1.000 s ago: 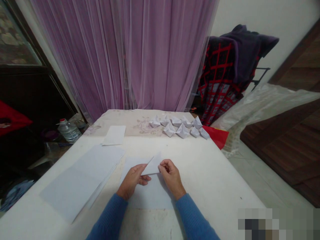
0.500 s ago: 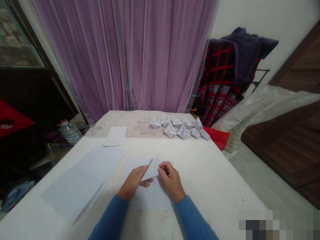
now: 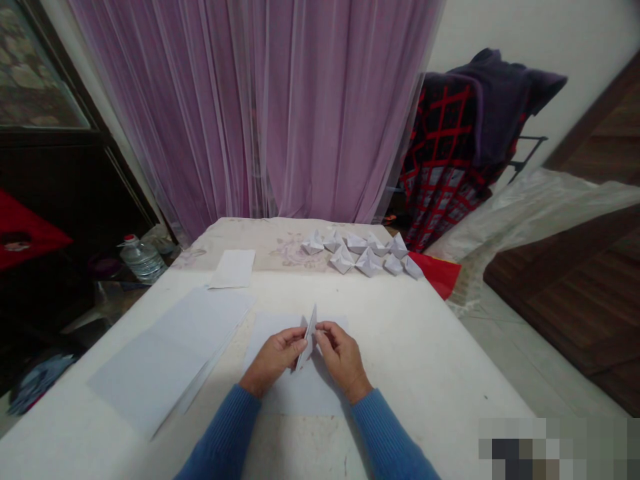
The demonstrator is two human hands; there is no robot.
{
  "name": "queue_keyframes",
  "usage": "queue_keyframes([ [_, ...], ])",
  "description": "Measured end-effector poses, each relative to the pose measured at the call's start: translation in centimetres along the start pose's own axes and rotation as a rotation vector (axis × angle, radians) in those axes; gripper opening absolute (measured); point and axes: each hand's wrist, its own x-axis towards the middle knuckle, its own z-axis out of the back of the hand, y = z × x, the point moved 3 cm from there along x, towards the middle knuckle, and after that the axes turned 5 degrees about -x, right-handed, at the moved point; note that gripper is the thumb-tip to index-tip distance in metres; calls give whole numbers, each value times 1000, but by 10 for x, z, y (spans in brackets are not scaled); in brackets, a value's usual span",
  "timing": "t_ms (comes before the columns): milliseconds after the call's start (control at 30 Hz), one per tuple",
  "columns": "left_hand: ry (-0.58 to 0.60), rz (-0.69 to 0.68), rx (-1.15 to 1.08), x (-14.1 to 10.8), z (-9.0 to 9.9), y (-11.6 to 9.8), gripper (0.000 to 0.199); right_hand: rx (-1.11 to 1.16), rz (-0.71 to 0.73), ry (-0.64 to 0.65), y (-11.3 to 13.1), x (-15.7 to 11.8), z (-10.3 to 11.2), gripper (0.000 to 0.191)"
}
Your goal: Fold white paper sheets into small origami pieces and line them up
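Between my two hands a folded piece of white paper (image 3: 309,335) stands nearly upright, seen almost edge-on. My left hand (image 3: 277,357) pinches its left side between thumb and fingers. On its other side, my right hand (image 3: 342,353) grips the paper's right face with thumb and forefinger. Beneath both hands a flat white sheet (image 3: 300,399) lies on the table. Several folded paper boats (image 3: 369,262) stand in two rows at the far right of the table.
A stack of white paper (image 3: 173,347) covers the table's left part, with a smaller stack of paper (image 3: 233,269) behind it. A red item (image 3: 440,273) sticks out at the right edge. A plastic water bottle (image 3: 142,259) stands left of the table (image 3: 425,373).
The folded paper has turned from showing its broad face to nearly edge-on. My left fingers have moved from under it to its side; my right hand has hardly moved.
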Motion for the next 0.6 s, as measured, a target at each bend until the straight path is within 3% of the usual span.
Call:
queue_keyframes([
  [300,-31,-3,69,2,-3,10,66,-27,-85,13,-5,1,0,30],
  [600,-55,-34,175,2,-7,7,58,-52,-35,59,-2,0,-2,30],
])
